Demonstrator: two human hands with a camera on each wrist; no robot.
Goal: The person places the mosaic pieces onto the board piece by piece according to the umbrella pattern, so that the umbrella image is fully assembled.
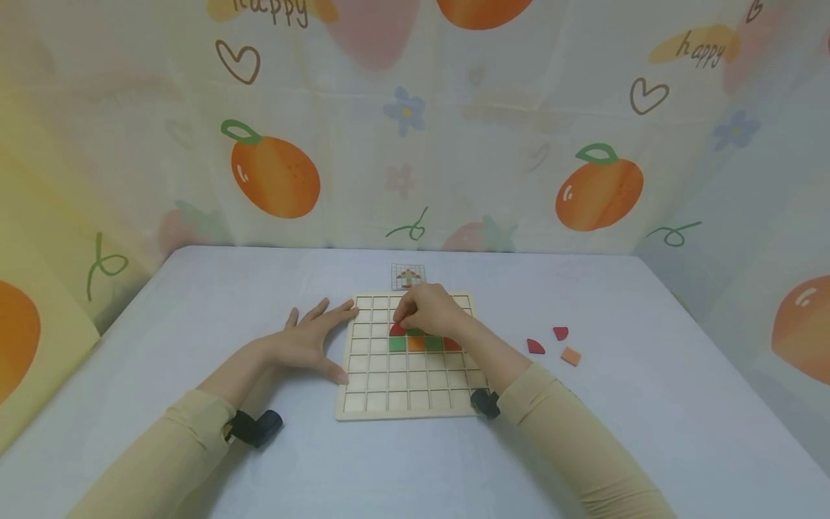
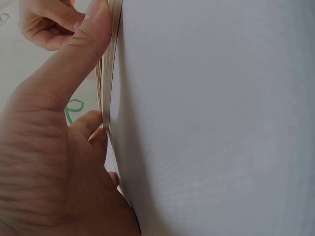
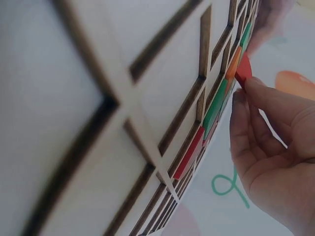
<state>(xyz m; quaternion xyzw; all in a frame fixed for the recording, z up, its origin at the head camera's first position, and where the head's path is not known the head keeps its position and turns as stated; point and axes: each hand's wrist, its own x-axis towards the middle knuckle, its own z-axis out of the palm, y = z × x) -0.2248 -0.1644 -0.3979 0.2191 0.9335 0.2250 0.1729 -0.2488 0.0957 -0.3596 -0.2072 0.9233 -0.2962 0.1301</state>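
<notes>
A pale wooden grid board (image 1: pixel 382 401) lies flat on the table. My left hand (image 1: pixel 301 347) has its fingers spread along the board's left side, with thumb and a fingertip touching the edge. Over the upper middle cells, my right hand (image 1: pixel 429 311) pinches a red quarter-circle tile (image 3: pixel 243 69) between thumb and finger, tilted above the board in the right wrist view. Below it runs a row of tiles: a green square (image 1: pixel 397 344), an orange square (image 1: pixel 416 344), another green square (image 1: pixel 433 344) and a red tile (image 1: pixel 451 344). More tiles behind are partly hidden by the right hand.
Two red quarter-circle tiles, one nearer (image 1: pixel 535 347) and one farther (image 1: pixel 560 333), lie right of the board beside an orange square tile (image 1: pixel 570 356). A small printed pattern card (image 1: pixel 399 277) sits behind the board. A patterned curtain (image 1: pixel 454 166) hangs behind the white table (image 1: pixel 648 404).
</notes>
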